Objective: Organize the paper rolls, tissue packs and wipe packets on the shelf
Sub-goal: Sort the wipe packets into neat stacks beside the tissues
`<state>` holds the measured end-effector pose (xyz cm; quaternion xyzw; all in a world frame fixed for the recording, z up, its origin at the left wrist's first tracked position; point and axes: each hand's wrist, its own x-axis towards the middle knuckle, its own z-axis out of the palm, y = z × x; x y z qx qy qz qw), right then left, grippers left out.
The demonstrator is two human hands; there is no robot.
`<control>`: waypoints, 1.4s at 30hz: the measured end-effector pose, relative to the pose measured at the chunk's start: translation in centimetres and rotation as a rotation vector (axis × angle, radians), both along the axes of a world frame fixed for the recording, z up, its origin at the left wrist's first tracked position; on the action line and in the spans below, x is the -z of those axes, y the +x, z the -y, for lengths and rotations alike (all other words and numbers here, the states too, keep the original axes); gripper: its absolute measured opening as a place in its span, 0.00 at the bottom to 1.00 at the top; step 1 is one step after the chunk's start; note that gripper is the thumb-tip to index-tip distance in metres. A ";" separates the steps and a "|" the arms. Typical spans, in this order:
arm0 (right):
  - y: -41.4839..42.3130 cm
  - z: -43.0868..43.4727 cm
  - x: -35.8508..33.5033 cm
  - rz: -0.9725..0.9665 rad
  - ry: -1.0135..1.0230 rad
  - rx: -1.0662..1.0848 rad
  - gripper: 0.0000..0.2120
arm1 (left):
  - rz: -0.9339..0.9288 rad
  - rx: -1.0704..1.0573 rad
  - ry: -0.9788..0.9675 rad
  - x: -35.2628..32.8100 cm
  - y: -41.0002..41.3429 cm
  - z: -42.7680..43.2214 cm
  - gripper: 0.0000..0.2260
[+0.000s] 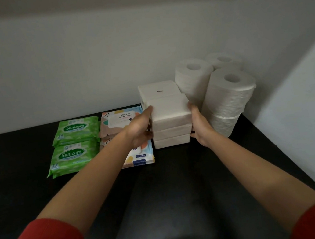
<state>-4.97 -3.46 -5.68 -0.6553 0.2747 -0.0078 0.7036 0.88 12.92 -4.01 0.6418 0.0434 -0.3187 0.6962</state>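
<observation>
A front stack of three white tissue packs (170, 121) stands on the dark shelf (179, 176). My left hand (141, 128) presses its left side and my right hand (200, 125) presses its right side, so both hands clasp the stack. A second stack of white tissue packs (157, 90) stands right behind it. Paper rolls (227, 95) stand stacked in the right corner. Two green wipe packets (74, 145) lie at the left, and patterned wipe packets (121, 119) lie between them and the tissue packs, partly hidden by my left arm.
White walls (87, 68) close the shelf at the back and at the right. The shelf's front half is dark bare surface. A grey shape (166, 227) lies below between my arms.
</observation>
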 end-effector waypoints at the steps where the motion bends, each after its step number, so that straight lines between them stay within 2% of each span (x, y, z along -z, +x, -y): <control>1: 0.0 0.0 -0.1 0.002 -0.004 -0.002 0.36 | -0.005 0.006 -0.006 -0.1 -0.1 0.0 0.23; 8: 0.0 0.0 -0.1 -0.003 -0.011 0.004 0.37 | -0.005 0.016 -0.005 -0.1 -0.2 0.0 0.22; 30: -0.4 0.3 -0.2 0.056 0.095 -0.023 0.19 | 0.018 0.015 0.007 -0.4 -0.6 0.1 0.24; 35: -0.3 0.2 0.1 0.061 0.090 -0.027 0.27 | -0.017 0.010 -0.005 0.0 -0.7 0.1 0.25; 42: -0.4 0.1 0.0 0.054 0.081 -0.034 0.27 | -0.013 0.048 0.022 0.2 -0.3 -0.3 0.29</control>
